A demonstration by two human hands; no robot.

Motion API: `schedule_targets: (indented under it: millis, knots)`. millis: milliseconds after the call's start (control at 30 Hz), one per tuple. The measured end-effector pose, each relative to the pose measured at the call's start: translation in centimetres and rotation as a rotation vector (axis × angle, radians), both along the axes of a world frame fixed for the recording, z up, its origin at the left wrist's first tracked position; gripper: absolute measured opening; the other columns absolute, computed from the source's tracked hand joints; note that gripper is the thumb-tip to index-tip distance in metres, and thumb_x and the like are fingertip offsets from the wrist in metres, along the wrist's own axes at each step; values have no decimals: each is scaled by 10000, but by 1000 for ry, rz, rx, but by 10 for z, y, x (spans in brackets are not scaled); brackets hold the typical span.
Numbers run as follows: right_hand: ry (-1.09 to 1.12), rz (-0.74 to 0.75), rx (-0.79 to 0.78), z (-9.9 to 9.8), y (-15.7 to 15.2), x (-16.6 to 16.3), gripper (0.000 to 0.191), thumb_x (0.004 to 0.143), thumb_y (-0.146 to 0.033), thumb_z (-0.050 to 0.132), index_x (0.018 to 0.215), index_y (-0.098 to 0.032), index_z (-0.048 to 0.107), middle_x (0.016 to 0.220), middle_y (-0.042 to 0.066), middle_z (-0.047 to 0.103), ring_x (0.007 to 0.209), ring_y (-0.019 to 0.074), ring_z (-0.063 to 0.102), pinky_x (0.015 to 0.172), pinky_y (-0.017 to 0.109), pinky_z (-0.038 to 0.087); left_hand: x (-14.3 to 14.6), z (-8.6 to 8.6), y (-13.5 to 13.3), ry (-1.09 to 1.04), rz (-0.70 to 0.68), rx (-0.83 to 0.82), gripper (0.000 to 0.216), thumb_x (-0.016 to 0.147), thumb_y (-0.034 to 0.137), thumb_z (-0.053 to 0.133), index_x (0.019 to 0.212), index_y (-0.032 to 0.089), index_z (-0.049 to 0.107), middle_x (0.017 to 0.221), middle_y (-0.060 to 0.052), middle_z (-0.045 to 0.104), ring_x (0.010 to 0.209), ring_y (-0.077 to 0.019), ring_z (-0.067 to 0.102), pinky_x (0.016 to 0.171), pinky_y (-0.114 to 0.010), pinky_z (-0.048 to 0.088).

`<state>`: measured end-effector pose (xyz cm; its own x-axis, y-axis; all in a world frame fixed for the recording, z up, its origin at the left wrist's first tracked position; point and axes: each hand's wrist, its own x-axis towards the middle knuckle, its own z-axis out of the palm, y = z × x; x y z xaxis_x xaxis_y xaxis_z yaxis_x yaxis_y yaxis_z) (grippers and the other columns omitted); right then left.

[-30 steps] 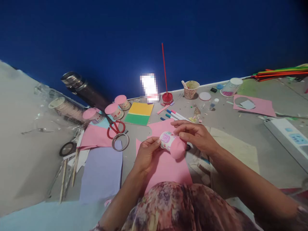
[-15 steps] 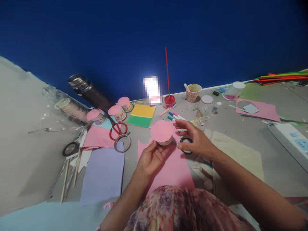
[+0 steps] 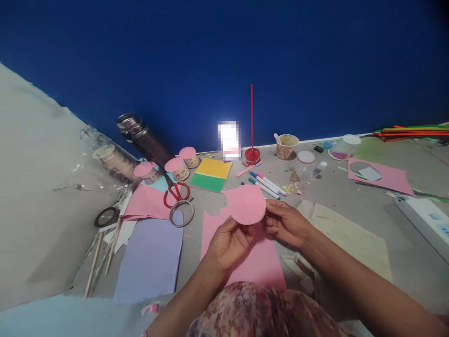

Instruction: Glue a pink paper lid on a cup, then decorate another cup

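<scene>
Three cups (image 3: 181, 174) wear pink tops already, the stack (image 3: 112, 160) shows none, and left hand (image 3: 229, 243) and right hand (image 3: 286, 222), fingers curled nearly closed, pinch a pink disc (image 3: 247, 205).

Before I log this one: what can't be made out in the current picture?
All in the head view:
Whatever is under the pink disc: hidden by the disc, the left hand and the right hand.
Content of the bright panel: pixelated.
Rest of the white socket strip: cut off by the right edge.
Markings on the pink-topped cups: too small to read.
</scene>
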<state>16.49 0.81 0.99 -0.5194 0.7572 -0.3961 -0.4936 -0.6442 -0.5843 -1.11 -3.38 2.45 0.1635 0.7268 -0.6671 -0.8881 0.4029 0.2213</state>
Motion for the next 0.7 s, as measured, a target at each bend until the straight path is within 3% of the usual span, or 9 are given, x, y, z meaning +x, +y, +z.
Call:
schedule_targets:
  millis: [200,333,400,500,600,700]
  knots:
    - [43,-60,6,-5,-1,-3,384,679,-359,964,728,-165,636,539,-87,458,454,19,343,399,110,273,5,-7,-5,57,-75,148,173,819,50,759,961,140,719,859,-39,756,745,-136,703,674,-235,588]
    - [50,-109,22,-7,1,-3,396,666,-348,954,662,-171,600,479,-94,407,431,23,290,371,114,269,2,-5,-8,327,-120,296,252,735,219,906,861,135,705,816,-40,717,698,-129,655,617,-226,531]
    - [37,-101,25,-7,3,-2,383,660,-332,946,650,-173,598,465,-90,413,420,23,282,365,120,277,-4,3,-8,515,-92,336,340,727,371,925,777,150,671,692,-1,636,585,-97,564,524,-201,431]
    - [20,-82,27,-7,4,-1,356,664,-329,933,648,-175,611,443,-85,415,400,25,283,358,131,281,-15,24,-7,689,-93,387,438,714,497,907,700,148,644,672,11,582,581,-73,500,525,-187,362]
    - [-23,-77,35,-8,3,-1,329,673,-328,924,665,-179,631,441,-74,431,400,34,300,359,142,279,-21,43,-5,789,-217,463,427,773,516,841,691,143,647,613,31,514,551,-60,415,529,-196,291]
    - [-79,-81,61,-9,2,0,304,681,-351,912,701,-183,659,450,-66,443,401,43,305,361,160,272,-21,51,-3,769,-289,483,419,749,489,843,663,158,601,558,61,439,520,-55,341,520,-214,234]
